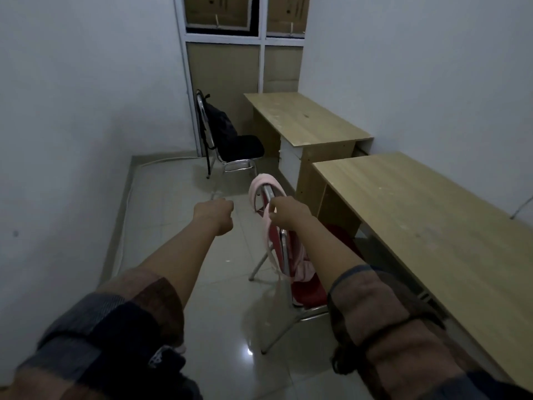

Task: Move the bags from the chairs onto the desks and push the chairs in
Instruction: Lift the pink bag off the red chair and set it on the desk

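Observation:
A red folding chair stands pulled out from the near wooden desk. A pink bag hangs on its backrest, with straps looped over the top. My right hand is closed on a pink strap at the top of the backrest. My left hand is a fist in the air to the left of the chair, holding nothing I can see. Farther back, a black chair with a black backpack on it stands away from the far desk.
White walls close the room on the left and right. A partition with brown panels fills the back. The tiled floor is open to the left of the chairs. A white cable runs along the left floor edge.

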